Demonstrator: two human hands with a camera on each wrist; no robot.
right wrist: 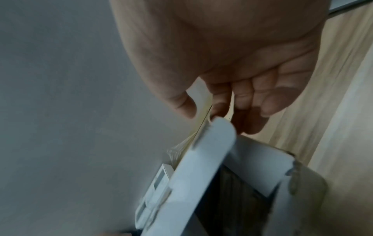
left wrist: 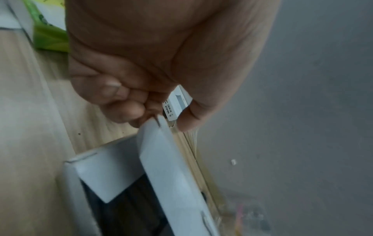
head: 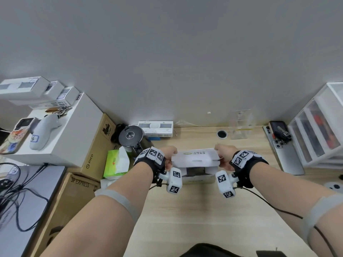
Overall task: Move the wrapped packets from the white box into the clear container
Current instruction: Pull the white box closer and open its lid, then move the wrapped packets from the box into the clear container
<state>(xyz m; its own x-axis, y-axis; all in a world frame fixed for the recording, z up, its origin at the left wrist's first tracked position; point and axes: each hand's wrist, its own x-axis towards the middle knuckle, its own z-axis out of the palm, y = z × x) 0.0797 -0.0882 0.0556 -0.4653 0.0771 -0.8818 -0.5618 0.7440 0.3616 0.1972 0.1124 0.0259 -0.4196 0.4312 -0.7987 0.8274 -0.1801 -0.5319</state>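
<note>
The white box (head: 196, 178) sits on the wooden desk in front of me, its top flap (head: 196, 157) lifted and swung back. My left hand (head: 169, 154) pinches the flap's left corner (left wrist: 153, 127), and my right hand (head: 221, 153) pinches its right corner (right wrist: 220, 127). Dark contents (left wrist: 129, 207) show inside the opened box; single packets cannot be told apart. The clear container (head: 239, 127) stands upright against the wall, behind and to the right of the box.
A green tissue pack (head: 116, 162), a grey round device (head: 130, 136) and stacked cardboard boxes (head: 87, 145) sit to the left. A flat white box (head: 156, 128) lies at the wall. Phones (head: 284, 147) and plastic drawers (head: 319, 130) stand on the right.
</note>
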